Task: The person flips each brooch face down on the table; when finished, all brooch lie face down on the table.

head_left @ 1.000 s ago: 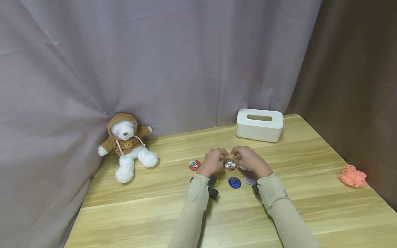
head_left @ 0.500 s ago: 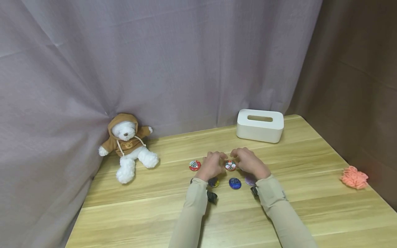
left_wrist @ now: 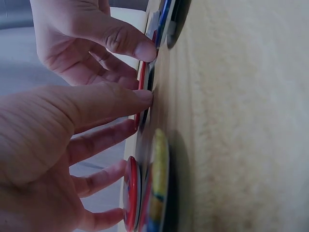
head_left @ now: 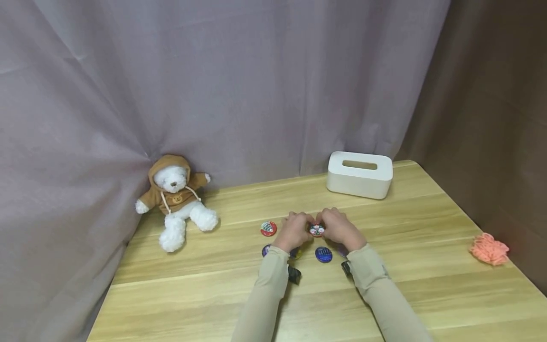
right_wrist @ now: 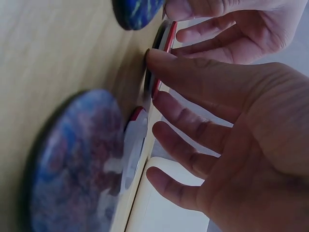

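Both hands meet at a round badge (head_left: 316,231) with a red rim and white figures. My left hand (head_left: 294,231) pinches its left edge between thumb and forefinger. On the opposite edge, thumb and forefinger of my right hand (head_left: 340,230) pinch it too. The left wrist view shows the badge (left_wrist: 143,79) edge-on, low over the table. A red tree badge (head_left: 268,228) lies left of the hands. Nearer are a dark blue badge (head_left: 323,254), a yellow one (head_left: 297,253) and a purple one (head_left: 343,251), the latter two partly covered. A white badge (right_wrist: 133,150) shows in the right wrist view.
A violet badge (head_left: 266,250) lies beside the left sleeve. Behind the hands stands a white tissue box (head_left: 359,183). A white teddy bear (head_left: 175,202) in a brown hoodie sits back left. Coral yarn (head_left: 489,249) lies near the table's right edge.
Both hands have closed in on the red-rimmed badge from its two sides, and their fingertips now pinch it. The right hand has moved slightly left and nearer. The other badges have stayed put.
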{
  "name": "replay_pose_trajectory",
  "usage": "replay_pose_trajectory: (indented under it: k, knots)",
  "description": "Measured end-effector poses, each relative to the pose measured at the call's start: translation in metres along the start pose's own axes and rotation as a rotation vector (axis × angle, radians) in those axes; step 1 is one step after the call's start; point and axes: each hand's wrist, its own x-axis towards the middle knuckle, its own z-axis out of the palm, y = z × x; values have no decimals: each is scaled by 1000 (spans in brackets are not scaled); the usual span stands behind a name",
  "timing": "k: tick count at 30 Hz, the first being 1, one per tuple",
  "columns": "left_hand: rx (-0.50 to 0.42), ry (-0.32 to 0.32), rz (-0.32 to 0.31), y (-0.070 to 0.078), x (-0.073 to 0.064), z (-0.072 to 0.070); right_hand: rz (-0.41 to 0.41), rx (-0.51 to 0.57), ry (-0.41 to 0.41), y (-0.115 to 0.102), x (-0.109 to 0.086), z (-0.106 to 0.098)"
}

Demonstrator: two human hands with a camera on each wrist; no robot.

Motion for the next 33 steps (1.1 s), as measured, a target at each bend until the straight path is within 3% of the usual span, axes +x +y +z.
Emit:
replay_pose_trajectory:
  k: [12, 24, 33]
  knots:
    - [5, 33, 31, 0, 0, -3, -39, -1, 4, 3, -2, -8]
    - [-69, 60, 47, -7, -1, -9, 2, 38, -3, 7, -3, -13]
    - [-78, 70, 54, -6, -2, -13, 5, 58, 43, 9, -6, -18]
